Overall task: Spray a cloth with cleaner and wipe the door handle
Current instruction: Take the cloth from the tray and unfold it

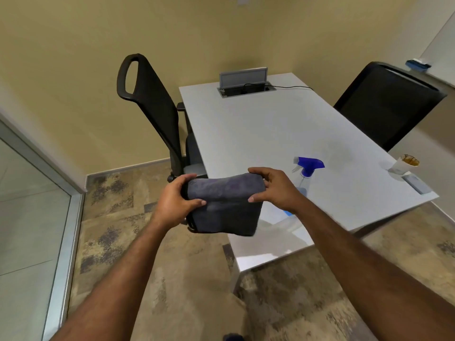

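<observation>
While I hold the cloth point(222, 205) stretched between both hands, its upper edge is pinched at each end so that the folded grey fabric hangs as one flat face, which I judge offers a broad target for the cleaner. My left hand point(176, 201) grips the near-left end, thumb across the front and fingers curled behind; my right hand point(272, 187) closes on the opposite end, thumb below and fingers arched over the top. Both forearms reach forward at about the same height, wrists slightly cocked inward, keeping the cloth off the table point(270, 134). Just beyond my right hand, the spray bottle point(307, 168) stands upright on that table, blue trigger head pointing left, untouched, so spraying appears not yet begun. Reaching it would require freeing my right hand. No door handle is visible; a glass panel point(29, 212) lies well to the left of my left hand.
</observation>
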Demonstrator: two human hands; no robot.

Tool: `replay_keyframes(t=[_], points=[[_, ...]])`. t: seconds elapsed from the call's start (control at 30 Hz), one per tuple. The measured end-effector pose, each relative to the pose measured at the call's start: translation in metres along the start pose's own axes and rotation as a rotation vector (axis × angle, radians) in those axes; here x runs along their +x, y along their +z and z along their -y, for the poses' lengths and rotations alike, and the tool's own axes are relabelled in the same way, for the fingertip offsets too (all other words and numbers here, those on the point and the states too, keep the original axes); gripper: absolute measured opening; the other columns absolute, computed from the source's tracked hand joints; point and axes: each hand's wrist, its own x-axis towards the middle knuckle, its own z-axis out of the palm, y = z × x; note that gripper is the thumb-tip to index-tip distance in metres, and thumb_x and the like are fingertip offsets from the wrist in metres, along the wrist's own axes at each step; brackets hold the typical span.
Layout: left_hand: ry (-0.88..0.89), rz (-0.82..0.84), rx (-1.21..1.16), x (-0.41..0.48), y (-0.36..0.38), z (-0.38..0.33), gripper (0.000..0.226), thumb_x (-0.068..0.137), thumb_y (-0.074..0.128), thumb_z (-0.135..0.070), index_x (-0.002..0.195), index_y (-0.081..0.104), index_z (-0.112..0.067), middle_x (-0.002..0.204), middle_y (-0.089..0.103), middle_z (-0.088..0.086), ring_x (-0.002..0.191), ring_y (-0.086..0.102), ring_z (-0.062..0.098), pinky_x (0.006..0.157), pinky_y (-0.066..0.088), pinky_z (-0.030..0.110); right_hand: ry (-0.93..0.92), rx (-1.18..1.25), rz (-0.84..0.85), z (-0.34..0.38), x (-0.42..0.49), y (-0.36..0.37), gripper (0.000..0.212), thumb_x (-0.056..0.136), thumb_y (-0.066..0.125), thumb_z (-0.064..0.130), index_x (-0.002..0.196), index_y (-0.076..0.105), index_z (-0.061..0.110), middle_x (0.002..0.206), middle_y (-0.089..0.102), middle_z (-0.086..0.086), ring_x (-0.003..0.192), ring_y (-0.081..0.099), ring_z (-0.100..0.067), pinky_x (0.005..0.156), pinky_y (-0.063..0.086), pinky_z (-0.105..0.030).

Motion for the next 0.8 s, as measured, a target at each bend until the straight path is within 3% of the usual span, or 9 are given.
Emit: replay_keyframes(t=[0.1,0.2,0.3,0.4,0.5,0.57,0.63,0.73,0.8], points=[[0.08,-0.079,0.258,0.004,-0.003,-0.005,0.036,0.084,0.077,-0.028,0.118,0.069,-0.019,0.108,0.065,-0.001,0.1,0.061,0.015,0.074,0.055,0.021,-0.077,-0.196,-0.079,0.003,0.002,0.007,0.048,0.08,0.081,0.016,0.125,0.065,0.017,0.123,0.068,-0.003,0.111,0.063,-0.021,0.093,0.053,-0.029],[0.082,-0.142,0.322,0.006,-0.009,-0.002,0.027,0.086,0.074,-0.036,0.105,0.071,-0.018,0.105,0.049,-0.001,0.093,0.048,0.01,0.07,0.044,0.015,-0.134,-0.279,-0.185,0.005,0.005,0.01,0.024,0.086,0.076,0.024,0.107,0.069,0.014,0.108,0.064,-0.005,0.095,0.062,-0.018,0.08,0.05,-0.02],[0.037,-0.042,0.057,0.007,-0.019,0.001,0.027,0.087,0.072,-0.034,0.106,0.072,-0.014,0.115,0.059,-0.004,0.104,0.057,0.012,0.083,0.056,0.029,-0.114,-0.119,-0.149,0.006,0.005,0.007,0.019,0.088,0.073,0.026,0.102,0.06,0.026,0.105,0.059,0.012,0.089,0.058,-0.006,0.07,0.044,-0.006],[-0.077,0.064,-0.357,0.007,-0.02,-0.004,0.023,0.093,0.066,-0.03,0.103,0.072,-0.01,0.096,0.074,0.005,0.09,0.069,0.021,0.078,0.058,0.039,-0.096,0.193,-0.116,0.011,0.006,0.009,0.005,0.092,0.067,0.027,0.095,0.064,0.031,0.096,0.068,0.014,0.088,0.065,-0.007,0.068,0.052,-0.01],[-0.176,0.115,-0.68,0.008,-0.018,-0.01,0.033,0.094,0.062,-0.038,0.102,0.071,-0.007,0.088,0.074,0.006,0.086,0.066,0.027,0.067,0.055,0.03,-0.053,0.371,-0.15,0.018,0.011,0.016,0.019,0.096,0.062,0.031,0.113,0.064,0.021,0.11,0.069,0.0,0.098,0.067,-0.013,0.074,0.055,-0.018],[-0.24,0.183,-0.942,0.004,-0.019,-0.013,0.051,0.09,0.059,-0.054,0.103,0.076,-0.008,0.096,0.075,0.01,0.091,0.071,0.029,0.073,0.058,0.033,-0.019,0.443,-0.176,0.023,0.014,0.021,0.025,0.098,0.059,0.033,0.117,0.062,0.018,0.114,0.069,-0.003,0.097,0.068,-0.013,0.073,0.056,-0.019],[-0.3,0.107,-1.162,-0.003,-0.014,-0.016,0.052,0.091,0.055,-0.054,0.082,0.082,-0.011,0.083,0.076,0.007,0.077,0.074,0.022,0.068,0.059,0.03,0.012,0.559,-0.168,0.025,0.016,0.025,0.019,0.099,0.058,0.032,0.11,0.065,0.019,0.106,0.072,0.0,0.088,0.071,-0.008,0.068,0.055,-0.017],[-0.465,-0.056,-1.094,-0.019,0.013,-0.013,0.056,0.095,0.051,-0.025,0.043,0.069,-0.013,0.044,0.061,-0.003,0.036,0.06,0.007,0.039,0.048,0.013,0.06,0.59,-0.106,0.028,0.018,0.032,0.02,0.098,0.059,0.033,0.105,0.068,0.018,0.097,0.074,0.002,0.085,0.072,-0.01,0.07,0.057,-0.023],[-0.581,-0.073,-0.88,-0.035,0.024,-0.018,0.065,0.103,0.043,-0.011,0.039,0.055,-0.014,0.029,0.047,-0.004,0.02,0.044,0.006,0.028,0.034,0.008,0.085,0.584,-0.097,0.027,0.02,0.038,0.022,0.097,0.061,0.033,0.104,0.07,0.014,0.095,0.075,-0.001,0.083,0.072,-0.012,0.071,0.058,-0.025]])
